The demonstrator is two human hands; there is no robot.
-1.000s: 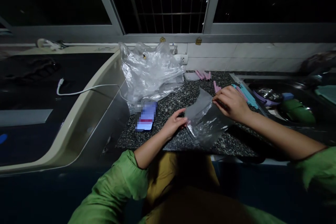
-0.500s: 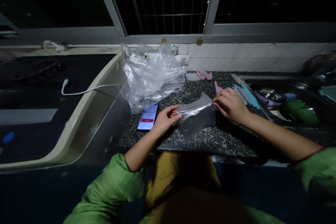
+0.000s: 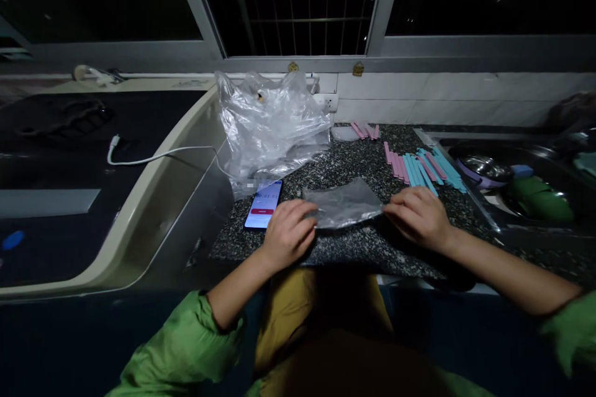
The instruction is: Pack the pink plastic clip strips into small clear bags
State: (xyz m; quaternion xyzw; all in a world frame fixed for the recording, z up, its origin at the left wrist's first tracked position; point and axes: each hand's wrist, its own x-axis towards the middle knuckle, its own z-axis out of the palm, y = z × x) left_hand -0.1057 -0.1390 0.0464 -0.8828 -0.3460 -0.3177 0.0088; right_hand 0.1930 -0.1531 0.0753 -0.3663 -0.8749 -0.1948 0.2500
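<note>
L hand (image 3: 289, 234) pinches the near-L edge of a thin clear plastic piece (image 3: 344, 205), fingers curled in together; R hand (image 3: 419, 217) pinches its R corner w/ bunched fingertips. The piece is stretched btwn the two, low over the speckled counter (image 3: 344, 251), its far edge rising to a point; can't tell how much of it touches the surface. Both forearms come in from the near side, green sleeves (image 3: 186, 341) pushed up.

Just beside L hand, on its L, a lit phone (image 3: 263, 206) lies face up w/ a red bar on screen; part of the display is pixelated. Beyond R hand, a row of pink sticks (image 3: 395, 162) & blue sticks (image 3: 419, 173) lies side by side, some overlapping at the R end. Farther back, near the wall, a few more pink sticks sit by a pale flat piece (image 3: 343, 133).

Behind the phone, a big crumpled clear bag (image 3: 274, 127) stands heaped up, a wht socket (image 3: 328, 102) on the wall to its R. Far L, a wht cable (image 3: 177, 150) runs over a dark-topped appliance (image 3: 153, 217). Far R, the sink (image 3: 488, 220) has a metal bowl (image 3: 484, 167) & a green item (image 3: 540, 200) in it.
</note>
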